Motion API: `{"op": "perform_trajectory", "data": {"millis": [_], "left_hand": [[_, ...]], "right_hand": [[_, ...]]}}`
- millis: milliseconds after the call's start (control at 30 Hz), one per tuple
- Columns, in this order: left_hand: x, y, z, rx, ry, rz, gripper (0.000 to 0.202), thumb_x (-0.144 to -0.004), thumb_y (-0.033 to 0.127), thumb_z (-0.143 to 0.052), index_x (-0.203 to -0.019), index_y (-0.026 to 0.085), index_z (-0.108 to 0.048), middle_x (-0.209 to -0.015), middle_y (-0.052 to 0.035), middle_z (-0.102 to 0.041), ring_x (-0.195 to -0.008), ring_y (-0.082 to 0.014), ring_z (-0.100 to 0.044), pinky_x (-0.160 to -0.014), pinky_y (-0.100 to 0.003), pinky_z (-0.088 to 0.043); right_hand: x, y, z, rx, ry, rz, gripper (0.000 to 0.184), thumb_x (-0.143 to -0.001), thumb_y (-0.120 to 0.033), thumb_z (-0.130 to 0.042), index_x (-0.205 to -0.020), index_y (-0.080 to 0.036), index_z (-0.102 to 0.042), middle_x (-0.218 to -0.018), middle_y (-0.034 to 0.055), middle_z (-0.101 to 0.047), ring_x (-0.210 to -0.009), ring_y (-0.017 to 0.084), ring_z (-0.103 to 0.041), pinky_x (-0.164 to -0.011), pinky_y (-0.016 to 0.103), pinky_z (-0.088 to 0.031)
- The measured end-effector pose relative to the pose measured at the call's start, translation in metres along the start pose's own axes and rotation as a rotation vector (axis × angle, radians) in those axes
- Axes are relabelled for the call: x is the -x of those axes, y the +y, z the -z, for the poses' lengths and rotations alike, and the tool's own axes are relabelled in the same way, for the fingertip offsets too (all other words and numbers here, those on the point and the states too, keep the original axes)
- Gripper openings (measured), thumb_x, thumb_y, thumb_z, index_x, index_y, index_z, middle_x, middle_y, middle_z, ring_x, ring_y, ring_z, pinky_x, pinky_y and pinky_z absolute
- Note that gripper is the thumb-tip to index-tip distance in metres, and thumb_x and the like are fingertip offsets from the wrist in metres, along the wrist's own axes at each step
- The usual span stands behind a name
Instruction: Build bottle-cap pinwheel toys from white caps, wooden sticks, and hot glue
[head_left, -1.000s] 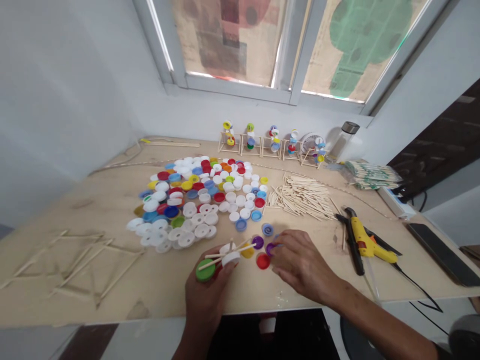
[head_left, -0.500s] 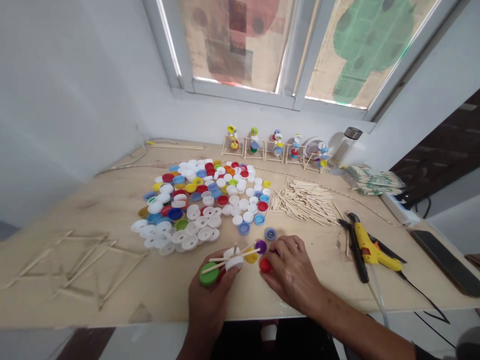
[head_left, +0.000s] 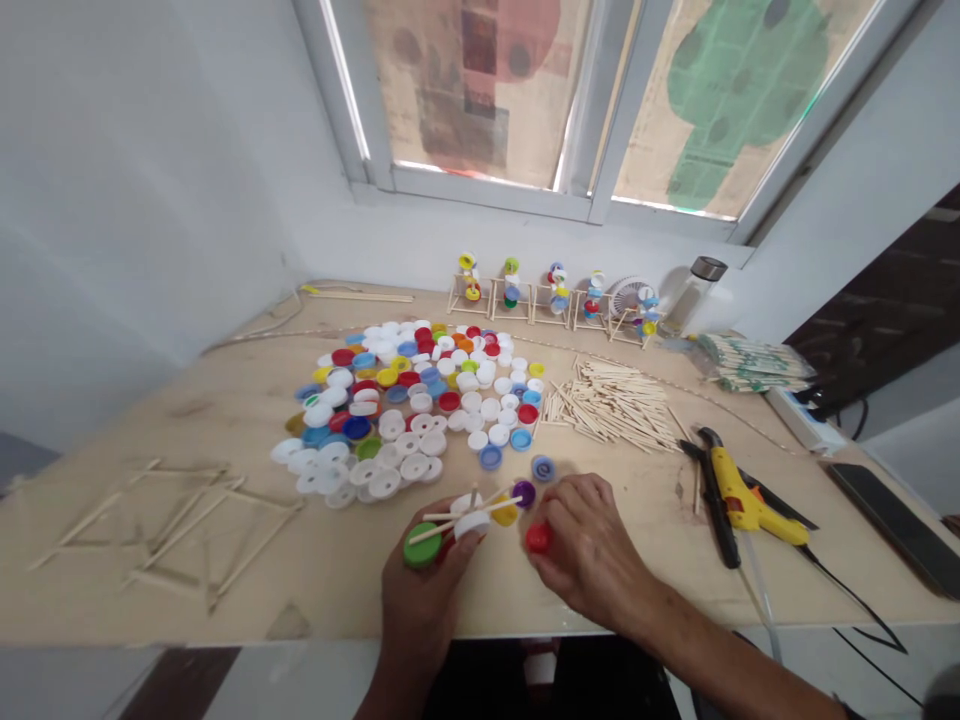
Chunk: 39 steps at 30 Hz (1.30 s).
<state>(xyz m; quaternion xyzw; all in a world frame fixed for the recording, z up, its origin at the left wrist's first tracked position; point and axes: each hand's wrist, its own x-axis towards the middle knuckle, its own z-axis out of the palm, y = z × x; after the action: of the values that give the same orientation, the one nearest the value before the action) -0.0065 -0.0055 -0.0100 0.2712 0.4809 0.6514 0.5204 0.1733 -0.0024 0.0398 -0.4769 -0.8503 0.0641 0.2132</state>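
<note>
In my left hand (head_left: 426, 580) is a wheel-like piece made of bottle caps and thin sticks; my fingers are closed around it. A green cap (head_left: 422, 545) sits on its left side, a white cap (head_left: 472, 524) at its centre, and sticks point out to the right. A yellow cap (head_left: 505, 512) and a purple cap (head_left: 523, 494) lie by the stick ends; I cannot tell whether they are attached. My right hand (head_left: 589, 545) pinches a red cap (head_left: 538, 538) a short way right of the piece. A blue cap (head_left: 543, 468) rests on the table beyond.
Mixed bottle caps (head_left: 390, 420) are heaped beyond my hands, with a pile of sticks (head_left: 611, 405) to their right. Stick frames (head_left: 180, 530) lie at left. A yellow glue gun (head_left: 750, 500) and a phone (head_left: 896, 525) are at right. Finished-looking cap wheels (head_left: 559, 290) stand at the back.
The red cap has turned slightly in my right hand's fingers. My left hand keeps its hold on the piece. The whole view has shifted a little.
</note>
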Motion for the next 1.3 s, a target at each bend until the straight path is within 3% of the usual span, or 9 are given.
{"op": "perform_trajectory", "data": {"millis": [200,433,1300], "left_hand": [[0.0,0.002,0.0,-0.003,-0.004,0.02,0.044,-0.052,0.032,-0.084,-0.089,0.016,-0.067,-0.08,-0.0025,-0.072,-0.072,-0.0153,-0.065,-0.071,-0.025,-0.054],[0.002,0.006,-0.004,-0.046,-0.034,-0.017,0.043,-0.054,0.034,-0.083,-0.091,0.016,-0.068,-0.084,-0.0046,-0.073,-0.078,-0.0182,-0.066,-0.075,-0.028,-0.053],[-0.001,0.002,0.002,-0.125,-0.079,-0.052,0.041,-0.057,0.035,-0.081,-0.091,0.016,-0.067,-0.085,-0.0045,-0.072,-0.076,-0.0183,-0.066,-0.073,-0.027,-0.052]], "right_hand": [[-0.011,0.007,0.021,-0.237,0.117,-0.12,0.015,-0.081,-0.02,-0.059,-0.096,-0.022,-0.057,-0.089,0.0034,-0.063,-0.091,0.022,-0.054,-0.085,0.041,-0.037],[-0.023,0.008,0.015,-0.414,0.082,-0.072,0.023,-0.082,-0.022,-0.062,-0.105,-0.026,-0.06,-0.098,0.0033,-0.066,-0.096,0.022,-0.055,-0.086,0.04,-0.038],[-0.033,0.002,0.015,-0.389,-0.011,-0.046,0.019,-0.085,-0.024,-0.062,-0.104,-0.025,-0.062,-0.095,0.0014,-0.067,-0.092,0.019,-0.057,-0.086,0.038,-0.037]]}}
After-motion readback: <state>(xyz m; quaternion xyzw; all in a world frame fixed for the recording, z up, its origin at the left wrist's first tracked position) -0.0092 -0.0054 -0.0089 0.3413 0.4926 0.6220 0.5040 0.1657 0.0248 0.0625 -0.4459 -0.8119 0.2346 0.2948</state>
